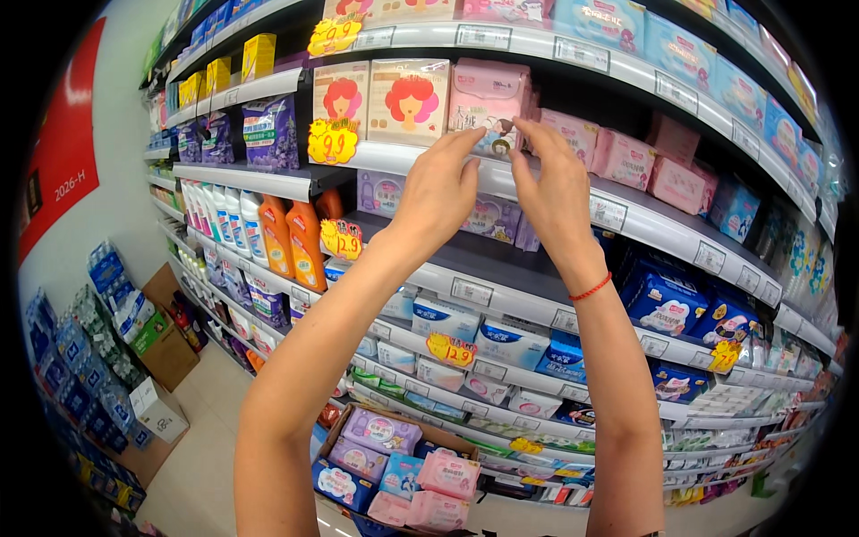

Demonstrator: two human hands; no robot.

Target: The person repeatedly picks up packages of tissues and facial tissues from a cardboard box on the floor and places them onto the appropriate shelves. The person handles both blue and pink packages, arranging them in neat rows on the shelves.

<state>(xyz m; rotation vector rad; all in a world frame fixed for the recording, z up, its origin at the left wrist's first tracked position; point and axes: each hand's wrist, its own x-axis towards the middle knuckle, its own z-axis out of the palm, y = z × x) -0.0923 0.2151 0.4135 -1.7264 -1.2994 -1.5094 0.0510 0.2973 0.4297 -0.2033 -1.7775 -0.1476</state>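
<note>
A pink pack of sanitary pads (489, 88) stands upright on a shelf at the upper middle, with more pink packaging just behind its right side. My left hand (445, 185) reaches up to its lower front, fingers stretched out and seeming to touch it. On the pack's lower right is my right hand (555, 183), fingers extended, the thumb apart from them; a red cord bracelet (591, 286) circles that wrist. Neither hand wraps round the pack. Left of it stand cream boxes (409, 103) with a pink-haired figure. Smaller pink packs (624, 157) lie to the right.
Below my arms, an open cardboard box (327, 440) holds several purple, blue and pink packs. White shelf edges (702, 224) with price labels curve across the view. Orange bottles (305, 246) stand lower left. Stacked bottled water (85, 358) and cartons (159, 409) sit on the floor at left.
</note>
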